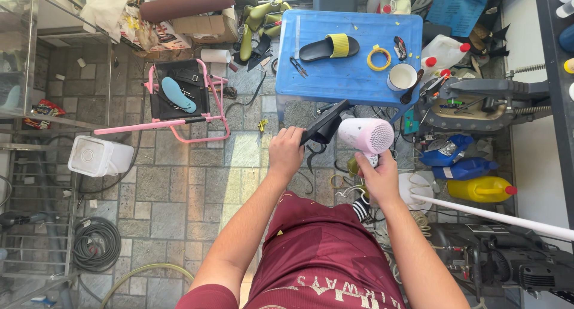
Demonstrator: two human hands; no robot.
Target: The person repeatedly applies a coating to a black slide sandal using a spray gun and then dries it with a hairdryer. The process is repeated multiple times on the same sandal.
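Holding a black sole piece point(326, 122) in left fingers point(286, 152), right fingers point(375, 176) clamped on the hairdryer point(366, 135) (nozzle probably close): keep heat moving evenly.

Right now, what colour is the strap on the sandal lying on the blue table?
Yellow, on a black sandal; the head view shows it clearly.

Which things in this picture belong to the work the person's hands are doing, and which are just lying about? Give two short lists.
In use:
- left hand holding a black shoe piece
- right hand holding a white hair dryer aimed at that piece

Lying about:
- black and yellow slide sandal, yellow tape roll and white cup on the blue table
- pink folding chair
- yellow jug
- coiled hose
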